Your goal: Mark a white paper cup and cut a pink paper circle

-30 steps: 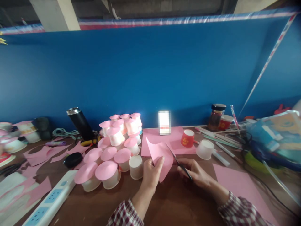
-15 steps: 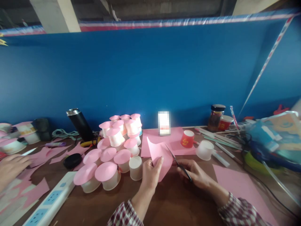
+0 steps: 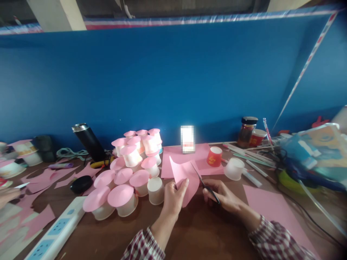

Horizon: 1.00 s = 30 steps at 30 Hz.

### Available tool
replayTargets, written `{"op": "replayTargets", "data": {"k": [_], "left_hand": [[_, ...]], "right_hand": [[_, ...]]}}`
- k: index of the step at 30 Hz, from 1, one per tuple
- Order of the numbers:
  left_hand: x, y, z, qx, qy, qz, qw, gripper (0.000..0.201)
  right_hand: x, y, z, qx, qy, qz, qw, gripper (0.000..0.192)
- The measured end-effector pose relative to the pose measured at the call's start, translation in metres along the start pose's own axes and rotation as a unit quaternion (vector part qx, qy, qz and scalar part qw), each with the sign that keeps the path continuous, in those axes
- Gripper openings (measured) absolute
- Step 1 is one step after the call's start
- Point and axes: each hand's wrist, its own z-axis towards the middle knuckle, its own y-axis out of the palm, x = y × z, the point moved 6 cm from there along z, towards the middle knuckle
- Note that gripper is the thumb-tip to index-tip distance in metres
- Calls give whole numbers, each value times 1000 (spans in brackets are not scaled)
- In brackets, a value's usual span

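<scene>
Pinched between the thumb and fingers of my left hand (image 3: 175, 198) is a curved sheet of pink paper (image 3: 187, 177), held up off the table. My right hand (image 3: 221, 195) grips the dark handles of a pair of scissors (image 3: 207, 186), whose blades point up and left at the paper's right edge. How far the blades are apart is hard to make out. Left of my left hand stands a bare white paper cup (image 3: 155, 190). Beside it are several upturned white cups with pink paper cone tops (image 3: 123, 196), some of them stacked.
A red cup (image 3: 214, 157) stands on a flat pink sheet (image 3: 169, 168); a white cup (image 3: 234, 169) is to its right. A power strip (image 3: 58, 227), paper scraps (image 3: 40, 218) and a black flask (image 3: 89, 142) lie leftward. Another person's hand (image 3: 8, 196) shows at far left.
The view has shifted slightly, so everything sits a little higher and further left. The other person's hand has drawn back toward the left edge. My grip on paper and scissors looks the same.
</scene>
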Motion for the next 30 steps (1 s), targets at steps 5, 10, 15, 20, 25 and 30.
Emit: {"op": "replayTargets", "data": {"k": [5, 10, 15, 20, 25, 30], "left_hand": [[0, 0, 0, -4, 5, -4, 1000, 41], [0, 0, 0, -3, 10, 0, 1000, 41], [-2, 0, 0, 4, 0, 10, 1000, 42], [0, 0, 0, 5, -3, 0, 1000, 42], [3, 0, -1, 3, -7, -12, 1000, 40], [-1, -2, 0, 23, -9, 0, 1000, 40]], "right_hand": [[-1, 1, 0, 4, 2, 4, 1000, 45], [-4, 0, -1, 8, 7, -3, 1000, 44], [-4, 0, -1, 5, 9, -1, 1000, 45], [1, 1, -1, -5, 9, 14, 1000, 43], [1, 2, 0, -6, 9, 3, 1000, 44], [1, 1, -1, -2, 9, -4, 1000, 43]]}}
